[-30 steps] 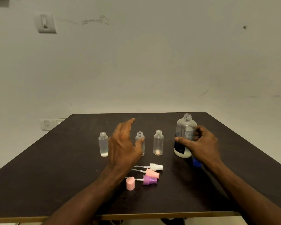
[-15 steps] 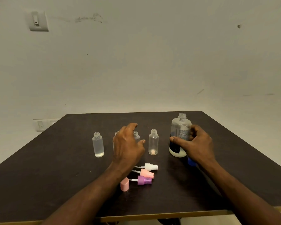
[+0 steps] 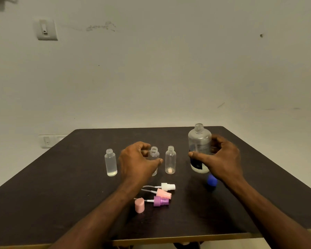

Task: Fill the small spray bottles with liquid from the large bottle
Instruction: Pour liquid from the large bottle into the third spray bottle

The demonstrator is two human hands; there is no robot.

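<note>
Gripping the uncapped large bottle (image 3: pixel 199 148), the right hand (image 3: pixel 223 159) readies a pour while the left hand (image 3: pixel 136 159) curls around the middle of 3 small bottles (image 3: pixel 153 155), which needs steadying next.

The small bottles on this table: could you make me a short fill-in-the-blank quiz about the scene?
1. The number of small bottles standing on the table is ___.
2. The right hand grips the ___ bottle.
3. The loose cap beside the large bottle is coloured ___.
4. The left hand curls around the ___ small bottle.

Answers: three; large; blue; middle
</note>
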